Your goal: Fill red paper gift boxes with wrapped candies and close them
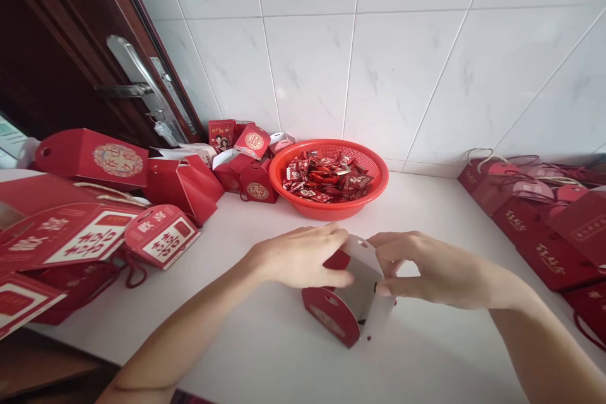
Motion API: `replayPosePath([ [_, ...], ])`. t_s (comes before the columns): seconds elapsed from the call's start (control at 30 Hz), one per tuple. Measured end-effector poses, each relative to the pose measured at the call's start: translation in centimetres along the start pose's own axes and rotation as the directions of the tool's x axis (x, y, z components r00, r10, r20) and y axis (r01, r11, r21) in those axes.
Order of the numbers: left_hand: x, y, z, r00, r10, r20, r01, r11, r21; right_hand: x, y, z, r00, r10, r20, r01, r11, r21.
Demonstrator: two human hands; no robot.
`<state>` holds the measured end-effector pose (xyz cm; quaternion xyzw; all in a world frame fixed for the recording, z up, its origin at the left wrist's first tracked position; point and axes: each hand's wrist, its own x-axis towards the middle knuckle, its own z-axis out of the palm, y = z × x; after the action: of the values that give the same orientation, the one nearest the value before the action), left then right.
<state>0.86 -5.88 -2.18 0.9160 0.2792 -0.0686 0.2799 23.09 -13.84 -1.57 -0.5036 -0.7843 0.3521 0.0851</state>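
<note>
As hands [303, 259] [428, 268] hold it, the box [331, 317] sits between.

Basket of wrapped sweets [326, 180] is set against the wall [312, 63], boxes [175, 240] piled left, bags [534, 240] lined up right on the tabletop [246, 328].

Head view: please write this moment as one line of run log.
left hand: on open red-white cardboard box | right hand: on same box | round red plastic basket: small red packets inside

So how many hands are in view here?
2. The left hand is at the left side of the partly folded box, and the right hand is at its right side. Some fingers are partly hidden.
</note>
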Motion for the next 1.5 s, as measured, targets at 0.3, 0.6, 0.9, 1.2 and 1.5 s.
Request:
replayPosePath([
  [0.3,-0.5,-1.0,-0.5,0.993,0.115,-0.005,-0.115,0.993,-0.022,-0.4,-0.7,1.2,0.988,0.136,0.073,-0.121,0.976,-0.182],
  [0.6,-1.7,-1.0,-0.8,0.992,0.088,0.093,-0.093,0.994,0.054,-1.3,-1.1,2.3,0.99,0.138,-0.022,-0.139,0.959,-0.249],
  [0.9,-1.6,-1.6,-1.1,0.999,-0.025,0.024,0.022,0.996,0.083,-0.4,-0.6,2.1,0.994,0.072,-0.08,-0.093,0.953,-0.29],
  [1.2,-1.0,-2.1,-1.6,0.989,-0.117,0.086,0.109,0.99,0.091,1.1,-0.2,1.0,0.978,0.208,0.015,-0.201,0.961,-0.188],
  [1.5,-0.8,-3.0,-1.9,0.974,-0.21,0.087,0.199,0.972,0.122,2.0,1.0,1.3,0.973,0.228,-0.038,-0.231,0.961,-0.152],
])
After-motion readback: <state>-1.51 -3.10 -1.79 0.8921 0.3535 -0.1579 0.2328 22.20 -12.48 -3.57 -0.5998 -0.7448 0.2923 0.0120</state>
